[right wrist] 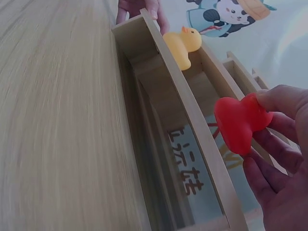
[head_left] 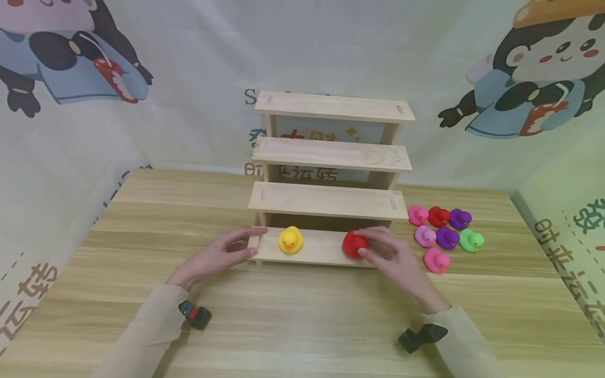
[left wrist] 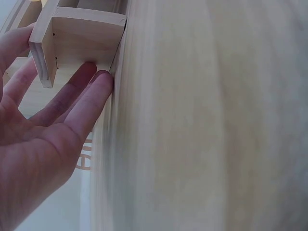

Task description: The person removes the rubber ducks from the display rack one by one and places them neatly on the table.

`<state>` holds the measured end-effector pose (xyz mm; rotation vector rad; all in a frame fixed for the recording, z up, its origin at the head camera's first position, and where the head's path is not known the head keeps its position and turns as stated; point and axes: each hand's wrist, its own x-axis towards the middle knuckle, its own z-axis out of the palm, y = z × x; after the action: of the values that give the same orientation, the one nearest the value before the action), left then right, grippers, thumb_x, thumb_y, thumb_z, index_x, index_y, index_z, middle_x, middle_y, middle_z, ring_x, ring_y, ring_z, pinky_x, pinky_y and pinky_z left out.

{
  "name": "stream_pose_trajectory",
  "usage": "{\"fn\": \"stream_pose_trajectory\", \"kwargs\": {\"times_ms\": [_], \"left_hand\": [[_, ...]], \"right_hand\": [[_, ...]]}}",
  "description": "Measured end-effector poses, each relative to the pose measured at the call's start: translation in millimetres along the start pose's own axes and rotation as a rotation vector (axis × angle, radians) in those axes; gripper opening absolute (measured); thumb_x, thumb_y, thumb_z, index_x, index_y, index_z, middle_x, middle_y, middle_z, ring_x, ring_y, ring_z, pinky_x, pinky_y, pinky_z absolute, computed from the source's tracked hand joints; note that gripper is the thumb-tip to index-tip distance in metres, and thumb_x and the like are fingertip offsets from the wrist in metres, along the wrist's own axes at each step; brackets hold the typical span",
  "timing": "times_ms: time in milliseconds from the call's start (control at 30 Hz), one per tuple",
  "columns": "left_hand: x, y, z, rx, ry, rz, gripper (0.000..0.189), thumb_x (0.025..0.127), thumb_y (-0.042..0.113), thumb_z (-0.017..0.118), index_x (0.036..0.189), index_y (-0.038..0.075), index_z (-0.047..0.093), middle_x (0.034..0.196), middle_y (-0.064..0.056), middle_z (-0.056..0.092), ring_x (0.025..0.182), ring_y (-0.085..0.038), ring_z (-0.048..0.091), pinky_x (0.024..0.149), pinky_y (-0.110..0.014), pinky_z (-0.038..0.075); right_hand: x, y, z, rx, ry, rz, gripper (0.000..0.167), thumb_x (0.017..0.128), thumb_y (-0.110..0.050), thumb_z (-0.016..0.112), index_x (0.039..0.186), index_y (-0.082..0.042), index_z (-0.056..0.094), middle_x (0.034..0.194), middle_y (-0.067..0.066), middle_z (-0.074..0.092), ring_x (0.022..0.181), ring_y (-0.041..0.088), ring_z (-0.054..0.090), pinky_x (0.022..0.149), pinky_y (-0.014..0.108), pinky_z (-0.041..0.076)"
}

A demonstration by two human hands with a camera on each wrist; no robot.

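Observation:
A stepped wooden shelf (head_left: pixel 326 200) stands on the table, with a yellow rubber duck (head_left: pixel 290 240) on the left part of its lowest step. My right hand (head_left: pixel 394 257) pinches a red rubber duck (right wrist: pixel 240 120) between thumb and fingers, at the right part of that same step. Whether the red duck's base touches the wood I cannot tell. At the step's left end, my left hand (head_left: pixel 219 255) holds the board's edge. In the left wrist view its fingers (left wrist: pixel 94 103) lie beside the end panel, under the board.
Right of the shelf, several small rubber ducks sit in loose rows on the table, among them a green duck (head_left: pixel 471 240), a purple duck (head_left: pixel 447 238) and a pink duck (head_left: pixel 437 261). A printed curtain (head_left: pixel 198 68) hangs behind the wooden table (head_left: pixel 293 320).

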<state>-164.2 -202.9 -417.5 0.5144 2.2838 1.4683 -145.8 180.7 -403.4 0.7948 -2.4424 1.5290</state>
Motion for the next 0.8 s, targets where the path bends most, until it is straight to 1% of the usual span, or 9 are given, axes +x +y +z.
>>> {"fn": "stream_pose_trajectory", "kwargs": {"times_ms": [100,233,300,433,600,800], "left_hand": [[-0.3,-0.3,0.1,-0.002,0.000,-0.001,0.050,0.096,0.028,0.062,0.143,0.020,0.047,0.151,-0.010,0.035,0.128,-0.036,0.043,0.102,-0.053,0.038],[-0.3,-0.5,0.3,-0.002,0.000,0.001,0.050,0.096,0.028,0.061,0.143,0.020,0.048,0.151,-0.010,0.036,0.128,-0.036,0.043,0.102,-0.052,0.038],[0.0,-0.7,0.3,0.001,0.001,0.003,0.050,0.096,0.029,0.061,0.143,0.020,0.048,0.151,-0.009,0.036,0.128,-0.035,0.043,0.103,-0.052,0.038],[0.3,-1.2,0.4,0.011,0.003,0.007,0.050,0.096,0.029,0.061,0.143,0.021,0.048,0.151,-0.009,0.035,0.129,-0.035,0.042,0.103,-0.053,0.037],[0.6,-1.2,0.3,0.008,0.002,0.002,0.050,0.096,0.029,0.061,0.143,0.021,0.047,0.151,-0.009,0.035,0.129,-0.035,0.041,0.104,-0.053,0.036],[-0.2,0.6,0.3,0.003,0.002,-0.006,0.050,0.096,0.029,0.061,0.144,0.021,0.047,0.151,-0.010,0.035,0.129,-0.036,0.042,0.103,-0.054,0.036]], "right_hand": [[-2.9,1,-5,0.007,0.005,0.015,0.033,0.086,0.003,0.069,0.118,-0.004,0.068,0.117,0.006,0.064,0.110,0.017,0.055,0.096,0.028,0.044],[-7.1,3,-10,0.001,0.023,0.019,0.035,0.085,0.004,0.070,0.118,-0.004,0.068,0.117,0.005,0.064,0.110,0.014,0.056,0.095,0.028,0.045],[-9.0,4,-13,0.003,0.036,0.012,0.035,0.084,0.005,0.070,0.118,-0.003,0.068,0.117,0.007,0.065,0.110,0.014,0.057,0.094,0.027,0.045],[-13.2,6,-19,-0.008,0.069,0.007,0.035,0.082,0.007,0.071,0.116,-0.001,0.069,0.116,0.010,0.066,0.111,0.012,0.056,0.095,0.021,0.043],[-18.6,11,-27,-0.040,0.109,0.021,0.036,0.080,0.011,0.072,0.113,0.001,0.069,0.114,0.013,0.067,0.110,0.005,0.055,0.093,0.016,0.041],[-23.4,18,-38,-0.076,0.161,-0.064,0.038,0.072,0.021,0.071,0.108,0.008,0.068,0.108,0.022,0.067,0.106,0.007,0.056,0.089,0.017,0.043]]}}
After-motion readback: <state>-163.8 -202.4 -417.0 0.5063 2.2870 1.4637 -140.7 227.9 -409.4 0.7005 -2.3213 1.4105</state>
